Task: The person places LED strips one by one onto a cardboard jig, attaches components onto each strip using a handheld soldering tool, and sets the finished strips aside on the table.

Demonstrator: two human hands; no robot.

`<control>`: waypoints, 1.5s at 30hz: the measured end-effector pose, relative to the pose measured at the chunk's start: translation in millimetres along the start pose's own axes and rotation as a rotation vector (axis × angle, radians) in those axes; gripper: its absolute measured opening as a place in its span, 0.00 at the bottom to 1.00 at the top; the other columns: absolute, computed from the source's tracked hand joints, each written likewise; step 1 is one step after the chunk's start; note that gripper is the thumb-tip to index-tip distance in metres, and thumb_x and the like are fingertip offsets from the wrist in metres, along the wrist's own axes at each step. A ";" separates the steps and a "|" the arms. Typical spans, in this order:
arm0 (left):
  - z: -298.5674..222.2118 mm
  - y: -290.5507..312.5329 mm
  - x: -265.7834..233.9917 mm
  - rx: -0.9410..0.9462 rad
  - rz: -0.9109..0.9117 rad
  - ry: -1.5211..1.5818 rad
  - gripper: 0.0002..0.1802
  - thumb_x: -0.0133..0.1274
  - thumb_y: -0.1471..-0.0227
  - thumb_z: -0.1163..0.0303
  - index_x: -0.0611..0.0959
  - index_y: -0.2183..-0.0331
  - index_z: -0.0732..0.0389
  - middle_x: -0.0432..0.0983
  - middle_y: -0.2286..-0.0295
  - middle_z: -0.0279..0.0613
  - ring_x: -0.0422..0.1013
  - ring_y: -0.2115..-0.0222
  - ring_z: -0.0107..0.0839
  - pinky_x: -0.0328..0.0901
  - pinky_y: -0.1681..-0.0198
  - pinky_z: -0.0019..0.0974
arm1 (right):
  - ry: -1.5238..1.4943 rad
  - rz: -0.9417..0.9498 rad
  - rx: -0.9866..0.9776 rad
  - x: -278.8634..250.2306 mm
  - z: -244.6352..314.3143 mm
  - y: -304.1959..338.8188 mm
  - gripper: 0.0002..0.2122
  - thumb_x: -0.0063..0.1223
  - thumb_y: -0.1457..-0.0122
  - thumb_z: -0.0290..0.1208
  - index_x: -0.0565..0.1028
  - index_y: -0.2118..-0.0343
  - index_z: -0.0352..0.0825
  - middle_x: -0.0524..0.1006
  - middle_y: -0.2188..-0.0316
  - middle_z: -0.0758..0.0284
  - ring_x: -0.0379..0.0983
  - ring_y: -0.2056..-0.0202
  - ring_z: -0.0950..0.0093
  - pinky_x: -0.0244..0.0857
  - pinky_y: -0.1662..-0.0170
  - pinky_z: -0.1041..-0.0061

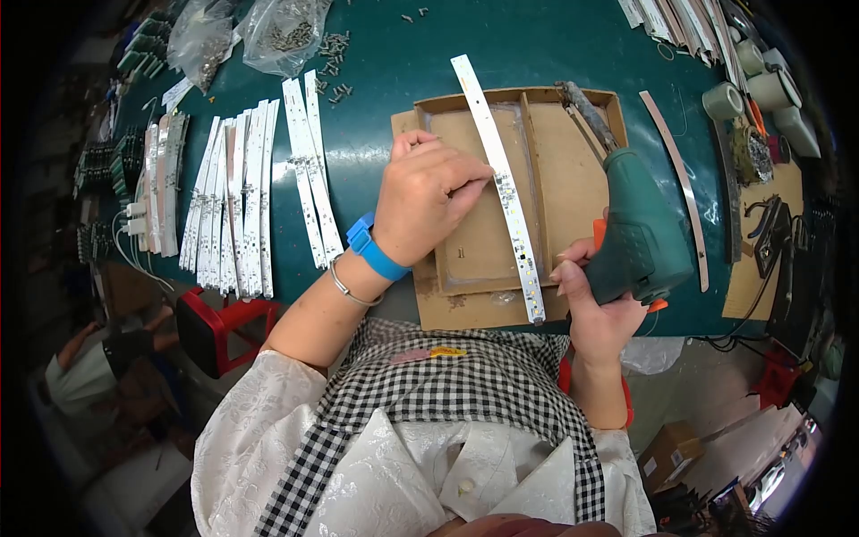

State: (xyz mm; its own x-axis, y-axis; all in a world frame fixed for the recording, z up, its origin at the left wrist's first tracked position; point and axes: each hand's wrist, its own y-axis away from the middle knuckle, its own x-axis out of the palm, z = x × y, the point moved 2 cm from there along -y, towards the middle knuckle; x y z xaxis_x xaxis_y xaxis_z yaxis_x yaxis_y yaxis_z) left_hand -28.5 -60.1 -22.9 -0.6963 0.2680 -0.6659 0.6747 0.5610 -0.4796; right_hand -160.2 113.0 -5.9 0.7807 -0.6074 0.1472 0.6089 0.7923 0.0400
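Observation:
A white LED strip (495, 148), dotted with small parts, lies slanted across a shallow cardboard tray (573, 201). Thumb and forefinger of my left hand (428, 190) are pinched together at the strip's left edge, near its middle; what lies between the fingertips, if anything, is hidden. In my right hand (601, 315) is a green pistol-grip tool (637, 224) with an orange trigger, apparently a soldering gun. Its long, stained metal nose points away from me over the tray's far right corner, apart from the strip.
To the left are two white strips (309, 170) and a row of several more (231, 197). Plastic bags (286, 36) and loose small metal parts (335, 54) sit farther back. A narrow bare strip (677, 188), white spools (771, 91) and dark tools (778, 237) are at the right.

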 end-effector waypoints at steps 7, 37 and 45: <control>-5.0 0.6 -1.4 0.195 0.002 -0.149 0.11 0.61 0.66 0.80 0.82 0.74 0.57 0.78 0.74 0.31 0.72 0.72 0.29 0.60 0.55 0.42 | 0.022 -0.030 -0.001 2.4 -2.0 0.0 0.28 0.55 0.49 0.13 0.60 0.43 0.25 0.74 0.72 0.62 0.72 0.73 0.78 0.67 0.71 0.83; 2.5 5.7 7.4 -0.011 0.008 0.055 0.08 0.61 0.63 0.78 0.83 0.75 0.56 0.76 0.78 0.32 0.72 0.74 0.30 0.59 0.53 0.39 | -0.162 0.089 0.037 -6.2 -6.8 19.3 0.30 0.55 0.47 0.19 0.56 0.43 0.23 0.72 0.71 0.60 0.73 0.67 0.68 0.71 0.57 0.61; -1.9 4.4 1.2 0.163 0.099 -0.023 0.13 0.62 0.64 0.79 0.83 0.71 0.55 0.76 0.74 0.32 0.72 0.71 0.31 0.59 0.50 0.45 | -0.137 0.157 0.016 -1.9 -8.9 15.4 0.29 0.54 0.46 0.19 0.55 0.43 0.24 0.69 0.72 0.63 0.71 0.64 0.67 0.67 0.50 0.54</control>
State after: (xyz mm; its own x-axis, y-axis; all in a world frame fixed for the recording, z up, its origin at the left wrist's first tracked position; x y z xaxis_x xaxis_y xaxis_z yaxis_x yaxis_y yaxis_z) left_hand -26.9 -55.8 -24.7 -0.6203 0.2964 -0.7262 0.7714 0.3983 -0.4963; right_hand -151.0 125.8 -14.4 0.8387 -0.4635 0.2861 0.4778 0.8782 0.0219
